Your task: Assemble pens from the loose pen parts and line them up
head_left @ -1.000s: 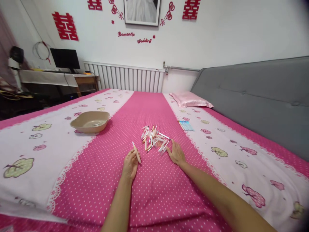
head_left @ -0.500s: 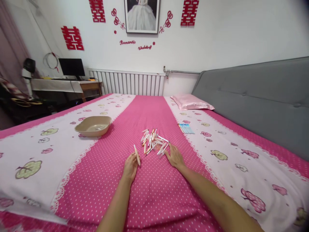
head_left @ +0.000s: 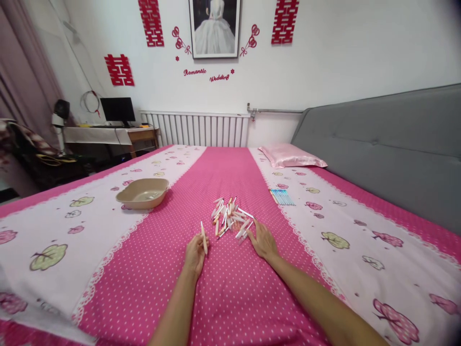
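Note:
My left hand (head_left: 195, 252) is closed around a pale, pen-like barrel (head_left: 204, 239), which sticks up from the fingers, slightly tilted. A loose pile of pen parts (head_left: 230, 217), whitish barrels, thin sticks and orange-tipped pieces, lies on the pink bedspread just beyond both hands. At the pile's right edge rests my right hand (head_left: 264, 240), thumb and forefinger apart. Its fingertips are beside or touching the nearest pieces; which of these, I cannot tell. Farther right, several blue pens (head_left: 282, 197) lie side by side in a neat row.
A beige plastic basin (head_left: 143, 194) stands at the left with a few small pieces inside. The dotted pink bedspread (head_left: 230, 298) covers the bed. A pink pillow (head_left: 292, 156) lies near the grey headboard (head_left: 382, 129). Behind are a radiator (head_left: 201, 129) and a desk with a monitor (head_left: 118, 110).
The camera view has shifted a little, so the room appears lower and farther right. The barrel in my left hand is slightly more upright. My right hand stays by the pile.

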`<state>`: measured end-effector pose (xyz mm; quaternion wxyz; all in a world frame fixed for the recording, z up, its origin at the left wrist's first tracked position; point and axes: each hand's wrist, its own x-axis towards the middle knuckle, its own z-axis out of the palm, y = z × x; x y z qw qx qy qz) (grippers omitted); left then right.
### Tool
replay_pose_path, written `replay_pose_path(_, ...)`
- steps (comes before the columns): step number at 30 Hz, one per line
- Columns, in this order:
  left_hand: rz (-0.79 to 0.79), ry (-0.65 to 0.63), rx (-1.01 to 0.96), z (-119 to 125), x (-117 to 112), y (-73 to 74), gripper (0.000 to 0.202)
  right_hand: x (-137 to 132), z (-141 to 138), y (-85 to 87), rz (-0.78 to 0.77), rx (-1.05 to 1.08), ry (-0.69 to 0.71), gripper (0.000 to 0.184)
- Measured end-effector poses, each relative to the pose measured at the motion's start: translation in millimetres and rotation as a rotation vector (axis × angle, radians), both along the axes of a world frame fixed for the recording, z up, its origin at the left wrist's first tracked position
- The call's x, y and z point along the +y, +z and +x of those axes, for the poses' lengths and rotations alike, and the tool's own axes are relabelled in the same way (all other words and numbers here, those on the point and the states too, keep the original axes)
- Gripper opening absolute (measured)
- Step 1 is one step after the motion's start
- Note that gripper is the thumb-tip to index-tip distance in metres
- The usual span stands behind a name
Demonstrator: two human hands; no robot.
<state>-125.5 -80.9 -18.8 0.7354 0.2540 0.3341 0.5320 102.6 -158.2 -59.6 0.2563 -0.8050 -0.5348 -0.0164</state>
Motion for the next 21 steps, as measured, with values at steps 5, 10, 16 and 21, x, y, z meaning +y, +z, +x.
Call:
replay_pose_path(5, 0.003, 0.039, 0.016, 8.5, -1.5, 3.5, 0.015, 0.7, -0.3, -0.6, 0.009, -0.011, -0.005, 0.065)
replay_pose_path(10, -0.002, 0.045, 0.077, 12.1, -13.5, 10.2, 0.008, -0.7, -0.4, 0.8, 0.026, 0.004, -0.010, 0.064)
replay_pose_path(16, 0.021, 0.077, 0.192, 8.0, -35.1, 12.8, 0.015, -0.1, 2.8, -3.2, 0.089, 0.059, -0.017, 0.060)
replay_pose_path(21, 0.018, 0.058, 0.230, 10.3, -40.6, 15.3, 0.015, 0.8, 5.6, -6.6, 0.095, 0.079, -0.018, 0.061)
